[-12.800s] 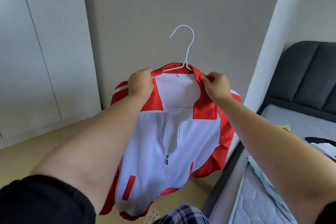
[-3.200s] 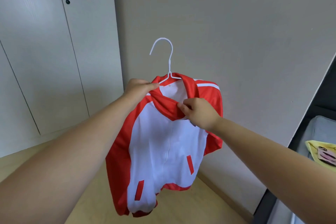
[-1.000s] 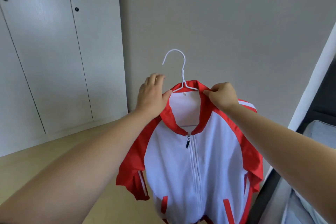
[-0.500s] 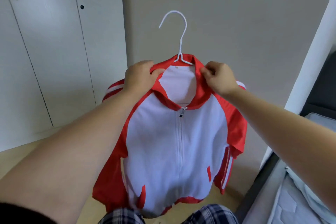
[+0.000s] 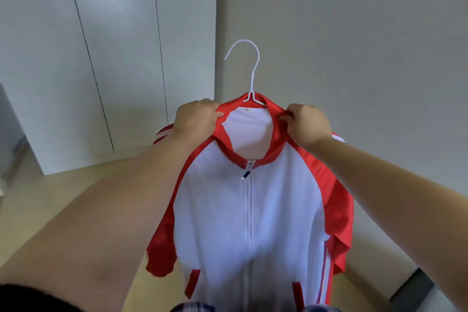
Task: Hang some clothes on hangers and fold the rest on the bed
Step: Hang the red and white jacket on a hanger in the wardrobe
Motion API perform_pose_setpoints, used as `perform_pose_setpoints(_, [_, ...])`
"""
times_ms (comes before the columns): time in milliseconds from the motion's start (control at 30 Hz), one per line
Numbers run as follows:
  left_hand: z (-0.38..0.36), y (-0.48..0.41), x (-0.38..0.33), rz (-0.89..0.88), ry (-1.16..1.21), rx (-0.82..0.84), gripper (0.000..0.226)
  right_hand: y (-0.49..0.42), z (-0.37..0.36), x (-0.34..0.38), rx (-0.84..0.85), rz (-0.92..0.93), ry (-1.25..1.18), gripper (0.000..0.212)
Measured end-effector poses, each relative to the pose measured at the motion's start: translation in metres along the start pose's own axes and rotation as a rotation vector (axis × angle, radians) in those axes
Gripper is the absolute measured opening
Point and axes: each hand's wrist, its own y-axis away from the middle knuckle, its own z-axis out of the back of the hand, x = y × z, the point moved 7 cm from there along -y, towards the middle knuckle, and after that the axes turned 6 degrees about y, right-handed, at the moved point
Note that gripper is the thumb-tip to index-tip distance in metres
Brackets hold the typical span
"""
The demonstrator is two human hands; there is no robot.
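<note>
Jacket (image 5: 250, 210) hung centre frame, red and white, front toward the camera, zip closed up to the pull (image 5: 247, 172) just below the collar. Long axis vertical: collar at mid-frame, hem running out of the bottom edge. It was held in the air, touching nothing but the hands and the hanger.

Hanger (image 5: 252, 78) was white wire, its shoulders inside the jacket and out of sight. Only the neck and hook showed, rising from the back of the collar. The hook tip opened toward frame left.

Left hand (image 5: 196, 116): fingers curled over and clamped on the red collar/shoulder seam at frame left. Right hand (image 5: 307, 121): thumb and fingers pinched on the collar edge at frame right. Both hands were level, 1 on each side of the hanger neck.

Key relation: the hook stood above and between the 2 hands, on the jacket's centreline. Neither hand touched the wire, so all the load went through cloth. Both sat close to the neck at about equal reach. I'd judge either could go to it while the other kept the collar.

Wardrobe doors (image 5: 114, 58) filled the upper left, closed, on the left hand's side. Plain wall (image 5: 354, 33) took up the upper right. No rail was in view, so I can't tell where the hook would go.

Judgement: this garment looked seated on the hanger, 1 piece near done. Likely risk was the collar sliding off 1 wire shoulder once a hand let go.
</note>
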Motion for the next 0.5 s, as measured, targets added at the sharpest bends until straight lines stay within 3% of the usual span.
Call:
perform_pose_setpoints(200, [-0.071,-0.021,0.079,0.111,0.036,-0.141,0.024,-0.082,-0.116,0.013,-0.061,0.03,-0.071,0.019])
perform_pose_setpoints(333, [-0.121,-0.055,0.126,0.142,0.047,-0.082,0.024,-0.135,-0.187,0.017,-0.049,0.064,-0.146,0.022])
perform_pose_setpoints(500, [-0.127,-0.114,0.158,0.179,0.046,-0.004,0.026,-0.197,-0.201,0.028,0.048,0.047,-0.2,0.02])
